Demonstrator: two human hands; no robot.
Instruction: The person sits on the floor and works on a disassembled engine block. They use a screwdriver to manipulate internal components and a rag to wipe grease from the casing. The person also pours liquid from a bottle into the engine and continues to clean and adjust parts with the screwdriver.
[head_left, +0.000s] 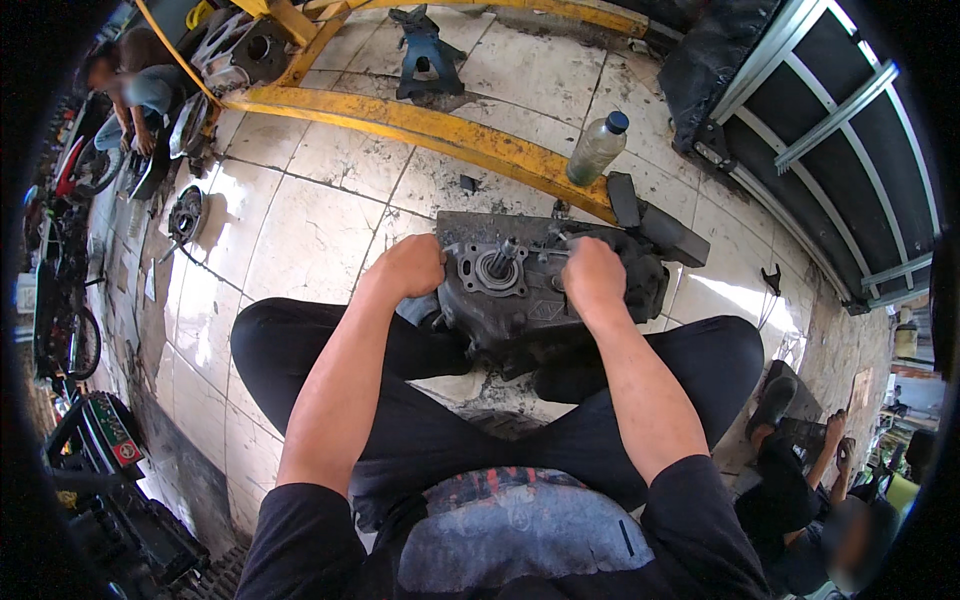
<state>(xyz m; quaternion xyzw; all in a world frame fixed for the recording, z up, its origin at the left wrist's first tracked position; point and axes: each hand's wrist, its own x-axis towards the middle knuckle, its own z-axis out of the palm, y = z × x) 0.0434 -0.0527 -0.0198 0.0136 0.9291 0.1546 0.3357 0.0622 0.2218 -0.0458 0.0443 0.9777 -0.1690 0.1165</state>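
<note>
A dark, greasy gearbox [520, 315] lies on the floor between my bent legs. A splined shaft [503, 262] sticks up from a round bearing within its bolted flange. My left hand [408, 268] is closed at the left edge of the gearbox, fingers curled against the flange side. Over the right half of the gearbox, my right hand [594, 277] is closed in a fist. A small dark part shows by its knuckles, but what the fingers hold is hidden.
Beyond the gearbox runs a yellow steel frame [400, 123], with a bottle with a blue cap [598, 148] beside it. A blue jack stand [428, 60] stands farther off. One person [145, 90] sits far left, another [800, 500] at lower right. Black panelling [830, 140] rises on the right.
</note>
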